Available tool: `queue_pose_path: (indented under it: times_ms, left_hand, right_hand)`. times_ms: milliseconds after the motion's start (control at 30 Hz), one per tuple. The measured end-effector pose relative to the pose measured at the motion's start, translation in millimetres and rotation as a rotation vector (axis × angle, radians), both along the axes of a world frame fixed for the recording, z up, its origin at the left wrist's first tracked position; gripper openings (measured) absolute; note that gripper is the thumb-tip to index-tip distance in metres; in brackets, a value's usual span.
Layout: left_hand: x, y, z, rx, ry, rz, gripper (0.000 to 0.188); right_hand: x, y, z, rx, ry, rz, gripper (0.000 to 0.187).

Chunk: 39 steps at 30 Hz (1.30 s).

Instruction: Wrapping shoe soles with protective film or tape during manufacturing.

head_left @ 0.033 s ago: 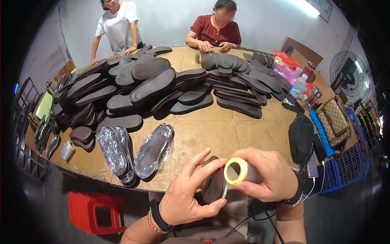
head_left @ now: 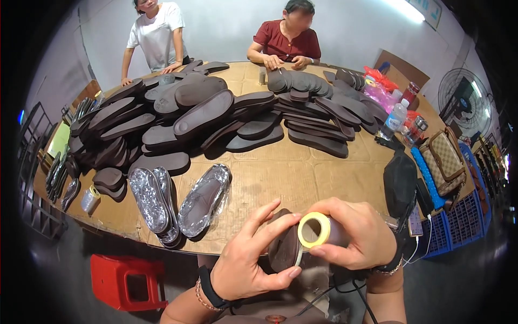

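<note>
Above the near edge of a cardboard-covered brown worktop (head_left: 345,178), a pair of bare hands brings together a dark brown, rounded shoe sole (head_left: 283,248) and a roll of clear film with a yellow-rimmed hollow core (head_left: 326,231). The left hand (head_left: 243,262) has its grip closed on the sole, fingers over the far part and thumb at the near edge; the right hand (head_left: 359,232) clasps the roll. The sole lies immediately left of the roll, its edge toward it; whether they touch cannot be told. The sole's long axis is foreshortened and hard to read, while the core's open end faces the camera. To the left, a film-wrapped dark sole (head_left: 205,194) rests beside a film-wrapped stack (head_left: 148,200), before a heap of unwrapped dark brown soles (head_left: 202,116).
</note>
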<state>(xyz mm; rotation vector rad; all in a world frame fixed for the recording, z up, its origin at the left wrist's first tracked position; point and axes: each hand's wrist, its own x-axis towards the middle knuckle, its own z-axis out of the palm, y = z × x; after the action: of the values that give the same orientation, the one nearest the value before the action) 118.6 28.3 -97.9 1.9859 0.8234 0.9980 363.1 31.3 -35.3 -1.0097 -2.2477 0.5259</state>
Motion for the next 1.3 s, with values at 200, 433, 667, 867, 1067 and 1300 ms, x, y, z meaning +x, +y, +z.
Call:
queue_pose_path:
  times_ms: [200,433,667,867,1067,1300]
  left_hand:
    - [-2.2,1.6,2.7,0.008,-0.004,-0.072,0.075]
    - [2.9,12.9,-11.6,-0.065,-0.113,-0.117,0.073]
    - [6.6,12.4,-14.4,0.014,-0.109,-0.117,0.072]
    - [5.8,9.8,-13.1,0.019,-0.095,-0.087,0.072]
    - [5.3,8.8,-14.0,0.019,-0.115,-0.084,0.07]
    - [6.0,13.1,-26.4,0.029,-0.124,-0.02,0.066]
  right_hand:
    - [0.9,-2.4,-0.5,-0.104,0.058,0.002,0.05]
    - [-3.1,-1.9,-9.7,0.326,0.132,-0.178,0.054]
    - [-6.1,2.3,-17.9,0.453,0.094,-0.225,0.055]
    - [-10.8,3.0,-21.3,0.474,0.071,-0.251,0.054]
    - [-12.4,1.5,-24.7,0.463,0.059,-0.274,0.053]
    - [-16.1,3.3,-50.8,0.558,0.021,-0.299,0.055]
